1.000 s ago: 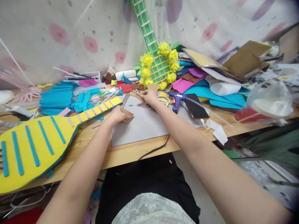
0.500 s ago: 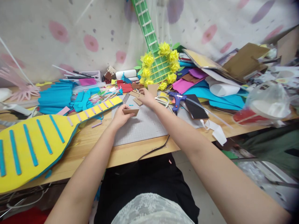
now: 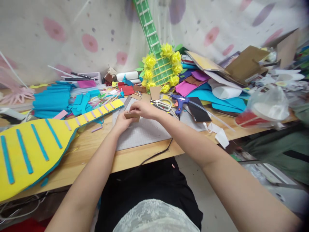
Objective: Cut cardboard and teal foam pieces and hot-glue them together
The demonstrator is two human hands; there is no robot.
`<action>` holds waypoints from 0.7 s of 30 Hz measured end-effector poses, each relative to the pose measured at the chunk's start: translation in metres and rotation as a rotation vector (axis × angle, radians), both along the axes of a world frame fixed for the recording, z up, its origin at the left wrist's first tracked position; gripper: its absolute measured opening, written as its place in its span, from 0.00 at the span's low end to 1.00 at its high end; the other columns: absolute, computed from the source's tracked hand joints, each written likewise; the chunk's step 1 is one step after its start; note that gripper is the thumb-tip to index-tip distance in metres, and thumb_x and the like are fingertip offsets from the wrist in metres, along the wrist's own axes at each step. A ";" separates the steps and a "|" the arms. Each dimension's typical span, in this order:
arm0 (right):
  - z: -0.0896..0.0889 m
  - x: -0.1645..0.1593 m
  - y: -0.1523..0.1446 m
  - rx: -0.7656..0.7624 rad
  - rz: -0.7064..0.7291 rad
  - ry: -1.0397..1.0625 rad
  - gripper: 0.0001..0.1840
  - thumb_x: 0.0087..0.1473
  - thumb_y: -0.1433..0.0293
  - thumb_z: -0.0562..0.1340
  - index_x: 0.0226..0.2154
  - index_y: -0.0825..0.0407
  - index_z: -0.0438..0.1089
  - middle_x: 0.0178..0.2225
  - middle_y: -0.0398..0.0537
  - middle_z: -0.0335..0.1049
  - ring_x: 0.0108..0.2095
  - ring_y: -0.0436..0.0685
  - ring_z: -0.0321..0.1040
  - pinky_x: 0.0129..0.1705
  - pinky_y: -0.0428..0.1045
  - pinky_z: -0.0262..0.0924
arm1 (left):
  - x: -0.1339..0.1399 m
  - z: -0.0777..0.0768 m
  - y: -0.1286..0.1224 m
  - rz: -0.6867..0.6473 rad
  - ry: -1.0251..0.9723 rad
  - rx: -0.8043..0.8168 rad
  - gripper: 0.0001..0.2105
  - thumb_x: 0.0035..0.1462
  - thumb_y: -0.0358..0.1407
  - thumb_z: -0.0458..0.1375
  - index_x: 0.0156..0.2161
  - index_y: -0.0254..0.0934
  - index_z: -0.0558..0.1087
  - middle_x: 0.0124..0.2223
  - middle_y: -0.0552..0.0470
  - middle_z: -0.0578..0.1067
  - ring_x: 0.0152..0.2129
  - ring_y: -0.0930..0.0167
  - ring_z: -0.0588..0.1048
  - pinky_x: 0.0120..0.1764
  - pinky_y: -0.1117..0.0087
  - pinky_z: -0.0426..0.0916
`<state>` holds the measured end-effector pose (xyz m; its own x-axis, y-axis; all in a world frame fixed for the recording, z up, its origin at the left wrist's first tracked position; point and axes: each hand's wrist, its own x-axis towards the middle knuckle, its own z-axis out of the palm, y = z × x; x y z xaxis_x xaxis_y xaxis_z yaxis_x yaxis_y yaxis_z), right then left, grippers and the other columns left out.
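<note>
Over the grey cutting mat (image 3: 147, 135), my left hand (image 3: 122, 123) grips a small brown cardboard piece (image 3: 132, 116). My right hand (image 3: 146, 110) has its fingers closed at the top of that cardboard, touching my left fingers; whether it holds a second piece there is hidden. Just behind the hands, more cardboard scraps (image 3: 155, 92) lie at the mat's far edge. White-handled scissors (image 3: 165, 104) are to the right of my right hand, and a blue glue gun (image 3: 179, 102) rests beyond them.
A yellow guitar-shaped craft piece (image 3: 31, 145) with blue strips covers the table's left. A green one (image 3: 160, 72) with yellow flowers leans at the back. A phone (image 3: 199, 109), coloured paper (image 3: 224, 104) and a bagged red cup (image 3: 256, 116) are on the right. A black cord (image 3: 156, 155) crosses the front edge.
My right hand has come back from the scraps behind the mat to the cardboard in my left hand. The camera view has shifted slightly.
</note>
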<state>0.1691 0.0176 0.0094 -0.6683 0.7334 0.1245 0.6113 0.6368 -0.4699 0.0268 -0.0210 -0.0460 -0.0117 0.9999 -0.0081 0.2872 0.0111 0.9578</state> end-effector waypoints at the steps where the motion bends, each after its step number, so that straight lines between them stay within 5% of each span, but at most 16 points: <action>1: 0.002 -0.005 -0.001 -0.007 0.010 -0.028 0.11 0.54 0.69 0.57 0.37 0.54 0.74 0.37 0.47 0.72 0.38 0.50 0.64 0.37 0.44 0.51 | -0.001 -0.001 0.001 -0.001 -0.001 -0.001 0.10 0.34 0.34 0.62 0.27 0.36 0.68 0.27 0.55 0.72 0.28 0.69 0.71 0.34 0.69 0.65; 6: 0.008 -0.013 -0.001 0.006 0.013 -0.126 0.11 0.53 0.69 0.56 0.34 0.55 0.74 0.35 0.47 0.73 0.35 0.51 0.64 0.33 0.44 0.49 | -0.003 -0.003 0.003 0.008 -0.015 -0.016 0.10 0.33 0.34 0.63 0.26 0.36 0.70 0.26 0.55 0.73 0.29 0.68 0.72 0.33 0.69 0.65; 15: -0.003 -0.017 -0.002 0.288 -0.012 -0.235 0.12 0.57 0.72 0.51 0.39 0.55 0.69 0.42 0.52 0.69 0.39 0.55 0.64 0.34 0.47 0.51 | -0.009 0.001 0.002 0.032 -0.199 -0.119 0.16 0.27 0.36 0.66 0.27 0.35 0.71 0.26 0.54 0.74 0.25 0.69 0.72 0.31 0.69 0.65; 21: -0.015 -0.014 0.010 0.305 -0.223 -0.208 0.14 0.59 0.72 0.48 0.43 0.56 0.65 0.44 0.56 0.67 0.40 0.57 0.65 0.35 0.48 0.54 | -0.010 0.006 0.001 0.002 -0.261 -0.196 0.18 0.26 0.35 0.67 0.29 0.34 0.72 0.28 0.52 0.75 0.26 0.68 0.73 0.33 0.67 0.67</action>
<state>0.1549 0.0276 -0.0056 -0.5316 0.8131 0.2372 0.8114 0.5692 -0.1327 0.0169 -0.0203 -0.0399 0.0136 0.9790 -0.2032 0.0323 0.2027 0.9787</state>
